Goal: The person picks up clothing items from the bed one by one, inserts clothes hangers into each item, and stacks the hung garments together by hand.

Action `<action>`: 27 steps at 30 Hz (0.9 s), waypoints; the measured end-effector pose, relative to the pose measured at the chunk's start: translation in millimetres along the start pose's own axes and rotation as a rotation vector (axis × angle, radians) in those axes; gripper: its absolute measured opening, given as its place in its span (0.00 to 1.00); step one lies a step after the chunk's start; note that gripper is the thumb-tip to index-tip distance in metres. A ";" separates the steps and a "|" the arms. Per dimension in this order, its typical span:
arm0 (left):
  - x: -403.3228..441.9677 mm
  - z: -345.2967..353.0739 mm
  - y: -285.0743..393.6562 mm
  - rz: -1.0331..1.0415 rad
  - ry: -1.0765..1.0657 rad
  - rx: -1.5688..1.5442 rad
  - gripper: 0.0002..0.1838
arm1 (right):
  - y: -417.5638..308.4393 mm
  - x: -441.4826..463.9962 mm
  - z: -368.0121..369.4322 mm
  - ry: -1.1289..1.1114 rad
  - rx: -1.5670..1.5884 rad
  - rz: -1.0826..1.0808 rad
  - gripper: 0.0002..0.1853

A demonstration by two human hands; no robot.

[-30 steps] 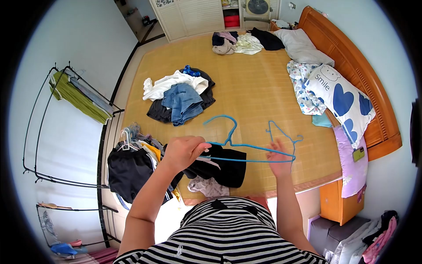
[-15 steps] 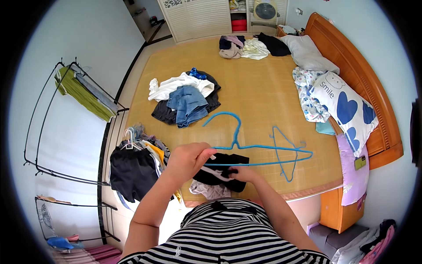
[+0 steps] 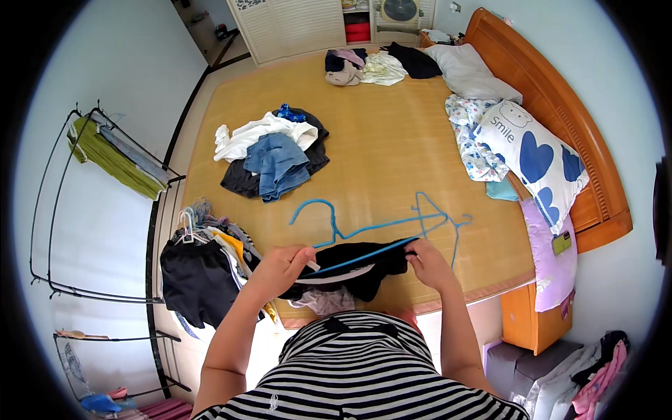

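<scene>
My left hand (image 3: pixel 283 269) is closed around the left end of a blue hanger (image 3: pixel 378 226), with part of the black garment beside its fingers. The hanger's hook points up and to the left. My right hand (image 3: pixel 430 266) pinches the edge of the black garment (image 3: pixel 364 281), which is stretched between both hands over the bed's near edge. The hanger's lower bar lies across the garment. A pale pink cloth (image 3: pixel 325 301) lies beneath it. Beyond my right hand, a second blue hanger (image 3: pixel 455 241) rests on the mat.
A heap with denim shorts (image 3: pixel 276 164) lies on the mat (image 3: pixel 378 147). Clothes on hangers (image 3: pixel 199 280) hang over the left bed edge, near a black rack (image 3: pixel 52 231). Pillows (image 3: pixel 539 150) and a phone (image 3: pixel 562 243) are at the right.
My right hand has moved from the empty air down to the black garment and raised its edge to the right. The held hanger has dropped lower and tilted, its bar now against the garment.
</scene>
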State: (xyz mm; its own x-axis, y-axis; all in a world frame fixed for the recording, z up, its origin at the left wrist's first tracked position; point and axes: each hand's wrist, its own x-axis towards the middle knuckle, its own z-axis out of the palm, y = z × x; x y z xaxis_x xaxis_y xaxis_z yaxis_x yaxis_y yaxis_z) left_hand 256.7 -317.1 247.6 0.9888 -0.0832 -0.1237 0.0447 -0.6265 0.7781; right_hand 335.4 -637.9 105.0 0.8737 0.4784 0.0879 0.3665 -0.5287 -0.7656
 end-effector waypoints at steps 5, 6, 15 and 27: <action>8.4 11.7 -2.1 0.086 -0.054 0.008 0.22 | -14.0 -0.6 -30.8 0.143 -0.050 -0.153 0.07; 9.8 12.1 -2.2 0.048 -0.087 0.043 0.22 | -14.3 -0.7 -34.9 0.143 -0.054 -0.151 0.07; 10.3 -3.1 -14.2 -0.013 -0.282 0.049 0.27 | 12.2 -4.5 -50.1 0.117 -0.249 -0.308 0.10; 19.6 -20.6 8.8 -0.018 -0.497 0.025 0.29 | -48.0 19.9 -65.2 0.311 -0.231 -0.347 0.11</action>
State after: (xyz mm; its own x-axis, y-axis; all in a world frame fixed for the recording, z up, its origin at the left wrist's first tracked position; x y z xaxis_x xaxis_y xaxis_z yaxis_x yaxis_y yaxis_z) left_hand 279.5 -308.3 264.7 0.8003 -0.4278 -0.4201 0.0513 -0.6492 0.7589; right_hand 356.1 -648.7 185.0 0.7290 0.4408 0.5237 0.6819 -0.5337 -0.5001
